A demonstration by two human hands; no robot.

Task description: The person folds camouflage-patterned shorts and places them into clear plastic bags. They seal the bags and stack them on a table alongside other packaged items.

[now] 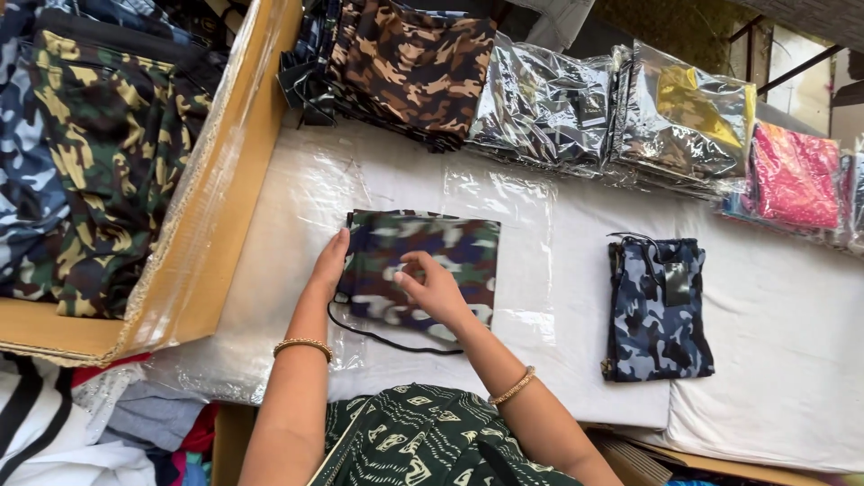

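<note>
- On the white surface (774, 342), near its middle, lies a folded camouflage garment (423, 270) in green, navy and white; every place below is told from this garment.
- Left hand (330, 263) rests flat against the garment's left edge, fingers straight and together, gripping nothing.
- Right hand (430, 286) lies on top of the garment's middle, fingers loosely curled and pressing the cloth, not closed round it.
- A black drawstring (387, 340) loops out from the garment's lower edge onto the surface.
- A clear plastic sheet (522, 261) lies under and to the right of the garment.
- Well to the right of the garment sits a folded blue camouflage garment (657, 310) with a dark tag, apart from both hands.
- Beyond the garment, a stack of brown camouflage clothes (409, 63) and bagged clothes (549, 103) line the far edge; a bagged pink item (796, 175) is further right.
- Left of the garment stands a cardboard box (220, 198) holding green camouflage clothes (103, 153).
- Each wrist wears a gold bangle (303, 346).
</note>
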